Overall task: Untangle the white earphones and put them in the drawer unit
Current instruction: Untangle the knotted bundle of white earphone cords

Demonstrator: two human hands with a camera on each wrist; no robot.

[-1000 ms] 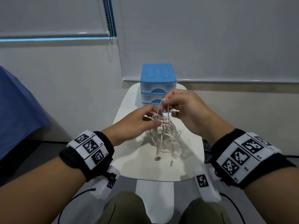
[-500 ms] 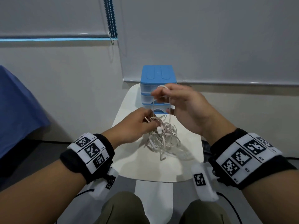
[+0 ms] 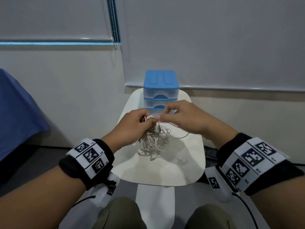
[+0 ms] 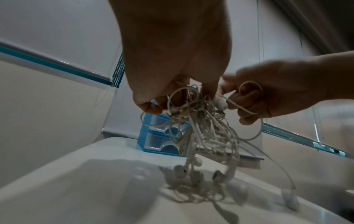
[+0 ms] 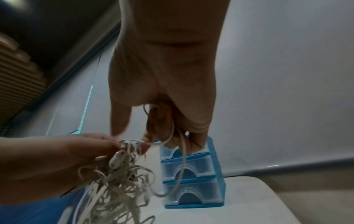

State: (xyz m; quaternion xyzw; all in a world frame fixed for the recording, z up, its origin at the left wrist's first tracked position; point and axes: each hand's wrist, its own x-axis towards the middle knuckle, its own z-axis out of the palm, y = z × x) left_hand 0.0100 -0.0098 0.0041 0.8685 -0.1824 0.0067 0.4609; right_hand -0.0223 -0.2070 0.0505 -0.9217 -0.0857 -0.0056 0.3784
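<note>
Earphones (image 3: 154, 138): tangled bunch held above table (image 3: 186, 164) centre, tips touching surface. Left hand (image 3: 132, 126) grips bunch top; right hand (image 3: 183, 118) pinches one cord. Drawer unit (image 3: 160, 90) closed, just behind hands, at far edge.

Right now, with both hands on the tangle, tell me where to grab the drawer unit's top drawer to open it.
Take the top drawer by the arched blue recess in the middle of its front, from the near side. The drawer unit faces the person, all drawers shut, and that scoop is the only finger hold.
</note>
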